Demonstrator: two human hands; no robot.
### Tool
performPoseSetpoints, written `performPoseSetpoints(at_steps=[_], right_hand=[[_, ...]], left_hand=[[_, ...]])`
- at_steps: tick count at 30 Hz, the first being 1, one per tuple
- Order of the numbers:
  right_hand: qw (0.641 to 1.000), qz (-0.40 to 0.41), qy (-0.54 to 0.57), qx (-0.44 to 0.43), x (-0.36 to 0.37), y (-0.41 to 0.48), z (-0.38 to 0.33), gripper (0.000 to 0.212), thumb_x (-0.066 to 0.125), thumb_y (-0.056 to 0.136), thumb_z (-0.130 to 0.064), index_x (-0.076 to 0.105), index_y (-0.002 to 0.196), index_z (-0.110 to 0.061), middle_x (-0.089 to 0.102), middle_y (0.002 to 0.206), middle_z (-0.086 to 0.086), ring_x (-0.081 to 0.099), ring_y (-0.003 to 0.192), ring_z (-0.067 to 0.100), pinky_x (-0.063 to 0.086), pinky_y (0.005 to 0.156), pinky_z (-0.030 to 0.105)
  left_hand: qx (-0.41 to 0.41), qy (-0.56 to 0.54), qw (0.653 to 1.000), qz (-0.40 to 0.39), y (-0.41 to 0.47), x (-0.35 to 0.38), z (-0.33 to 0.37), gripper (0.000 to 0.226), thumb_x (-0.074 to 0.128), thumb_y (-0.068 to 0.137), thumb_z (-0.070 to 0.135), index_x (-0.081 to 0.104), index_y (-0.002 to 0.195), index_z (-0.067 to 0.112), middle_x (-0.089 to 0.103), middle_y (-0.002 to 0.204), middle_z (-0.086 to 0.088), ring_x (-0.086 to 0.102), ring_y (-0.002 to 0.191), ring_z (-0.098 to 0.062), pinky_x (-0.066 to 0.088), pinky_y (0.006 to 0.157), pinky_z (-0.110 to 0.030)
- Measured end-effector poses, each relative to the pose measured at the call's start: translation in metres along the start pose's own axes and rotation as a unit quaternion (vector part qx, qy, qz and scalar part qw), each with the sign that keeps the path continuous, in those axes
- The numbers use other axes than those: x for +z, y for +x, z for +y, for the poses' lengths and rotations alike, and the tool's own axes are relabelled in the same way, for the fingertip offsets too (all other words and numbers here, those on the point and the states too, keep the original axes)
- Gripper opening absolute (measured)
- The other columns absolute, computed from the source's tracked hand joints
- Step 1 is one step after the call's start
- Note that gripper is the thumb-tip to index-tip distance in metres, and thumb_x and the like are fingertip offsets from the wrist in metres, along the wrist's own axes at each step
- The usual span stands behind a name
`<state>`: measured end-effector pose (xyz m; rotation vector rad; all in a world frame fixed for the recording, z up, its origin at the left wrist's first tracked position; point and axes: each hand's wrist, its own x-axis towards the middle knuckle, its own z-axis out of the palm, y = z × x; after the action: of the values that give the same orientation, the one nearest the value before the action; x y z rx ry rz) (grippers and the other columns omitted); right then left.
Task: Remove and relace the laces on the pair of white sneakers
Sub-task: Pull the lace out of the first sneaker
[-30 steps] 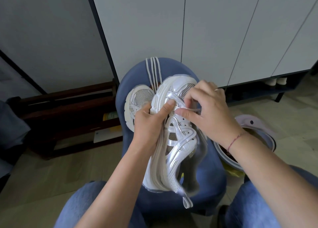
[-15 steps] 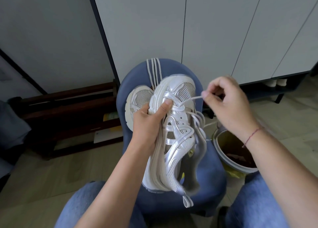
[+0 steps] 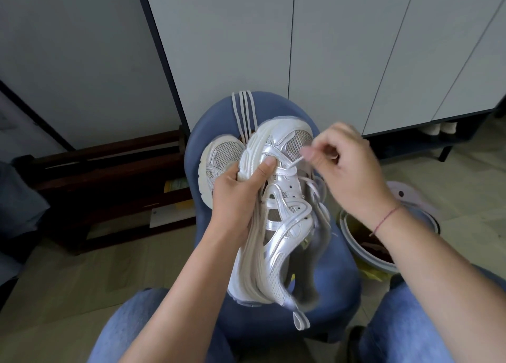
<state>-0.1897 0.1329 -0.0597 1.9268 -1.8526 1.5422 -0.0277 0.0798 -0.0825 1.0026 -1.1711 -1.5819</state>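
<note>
A white and silver sneaker [image 3: 284,215] is held tilted on its side above a blue chair seat [image 3: 336,277]. My left hand [image 3: 241,193] grips its sole near the toe, thumb on the upper. My right hand [image 3: 347,168] pinches the white lace end [image 3: 297,160] just right of the toe eyelets; the lace runs slack down the shoe's right side. The second white sneaker [image 3: 219,165] lies on the seat behind my left hand, partly hidden. Loose white laces [image 3: 243,110] lie in parallel strands over the seat's far edge.
White cabinet doors [image 3: 356,48] stand right behind the chair. A dark wooden rack [image 3: 109,176] is on the floor to the left. A round grey bin [image 3: 364,242] with its lid open sits at the right, beside my right knee.
My right hand first pulled the lace end out to the right, away from the shoe, then came back in close to the toe eyelets. My left hand kept its grip.
</note>
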Motion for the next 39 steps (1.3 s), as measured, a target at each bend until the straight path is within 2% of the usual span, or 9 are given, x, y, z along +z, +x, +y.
performPoseSetpoints(at_steps=[3,6,10,14,18,22,26,32,39], right_hand=[[0.990,0.074,0.061,0.102,-0.015,0.005,0.008,0.027,0.056,0.093,-0.033,0.057,0.082,-0.009,0.050,0.075,-0.002,0.045,0.066,0.006,0.037,0.065,0.014],[0.983,0.062,0.071,0.159,-0.018,0.004,0.013,0.021,0.054,0.095,-0.030,0.055,0.085,-0.012,0.048,0.071,-0.006,0.044,0.061,0.002,0.036,0.061,0.016],[0.996,-0.019,0.058,0.060,-0.010,-0.001,0.002,0.017,0.055,0.092,-0.036,0.056,0.089,-0.019,0.054,0.087,-0.003,0.051,0.081,0.011,0.041,0.076,0.020],[0.996,-0.071,-0.048,-0.021,0.004,-0.006,-0.002,0.031,0.054,0.081,-0.055,0.056,0.078,-0.024,0.048,0.086,-0.009,0.043,0.090,0.007,0.032,0.084,0.029],[0.995,-0.077,-0.053,-0.031,0.008,-0.004,-0.002,0.024,0.051,0.084,-0.049,0.049,0.074,-0.027,0.044,0.080,-0.012,0.044,0.083,0.010,0.036,0.082,0.036],[0.997,0.006,0.039,0.060,-0.011,0.003,0.000,0.025,0.055,0.092,-0.038,0.057,0.081,-0.016,0.051,0.078,-0.006,0.047,0.072,-0.003,0.038,0.071,0.012],[0.986,0.054,0.075,0.142,-0.023,0.005,0.010,0.022,0.055,0.095,-0.030,0.058,0.087,-0.010,0.054,0.074,0.000,0.047,0.062,-0.003,0.037,0.060,0.009],[0.997,-0.077,-0.029,0.012,-0.001,-0.006,-0.003,0.029,0.054,0.083,-0.052,0.057,0.083,-0.024,0.050,0.086,-0.010,0.045,0.088,0.006,0.033,0.083,0.024],[0.994,-0.102,-0.027,-0.014,0.004,-0.003,-0.004,0.032,0.055,0.084,-0.050,0.050,0.072,-0.022,0.045,0.074,-0.014,0.046,0.076,0.006,0.035,0.076,0.025]], left_hand=[[-0.004,-0.006,1.000,-0.004,-0.001,0.000,0.002,0.031,0.078,0.083,0.024,0.070,0.106,0.004,0.076,0.095,-0.016,0.073,0.085,-0.027,0.061,0.081,-0.041],[0.002,0.006,1.000,0.002,-0.001,0.000,0.001,0.040,0.081,0.080,0.028,0.068,0.105,0.001,0.072,0.099,-0.023,0.071,0.086,-0.033,0.058,0.085,-0.051],[0.013,0.010,1.000,0.011,-0.001,0.002,0.000,0.069,0.088,0.062,0.045,0.065,0.108,-0.002,0.068,0.106,-0.029,0.066,0.100,-0.047,0.053,0.089,-0.061],[0.027,0.028,0.999,-0.006,-0.001,0.001,-0.002,0.054,0.088,0.066,0.044,0.070,0.094,0.001,0.065,0.108,-0.032,0.068,0.096,-0.044,0.054,0.088,-0.061],[0.020,0.022,1.000,-0.006,-0.001,0.001,-0.003,0.032,0.085,0.076,0.031,0.074,0.094,0.006,0.067,0.108,-0.029,0.068,0.099,-0.044,0.054,0.089,-0.060],[0.002,0.014,1.000,-0.002,0.000,0.001,-0.001,0.054,0.087,0.070,0.040,0.069,0.105,0.003,0.071,0.105,-0.024,0.068,0.099,-0.043,0.054,0.090,-0.059],[-0.009,-0.002,1.000,-0.005,-0.001,0.000,0.001,0.046,0.084,0.076,0.033,0.069,0.106,0.002,0.072,0.103,-0.023,0.068,0.098,-0.043,0.055,0.090,-0.057],[0.010,0.014,1.000,-0.002,0.000,0.001,-0.002,0.052,0.087,0.068,0.040,0.069,0.098,0.001,0.069,0.101,-0.027,0.068,0.094,-0.045,0.053,0.089,-0.062],[-0.002,0.004,1.000,0.002,-0.001,0.001,-0.003,0.031,0.082,0.079,0.026,0.072,0.098,0.004,0.071,0.103,-0.026,0.067,0.099,-0.046,0.054,0.090,-0.060]])
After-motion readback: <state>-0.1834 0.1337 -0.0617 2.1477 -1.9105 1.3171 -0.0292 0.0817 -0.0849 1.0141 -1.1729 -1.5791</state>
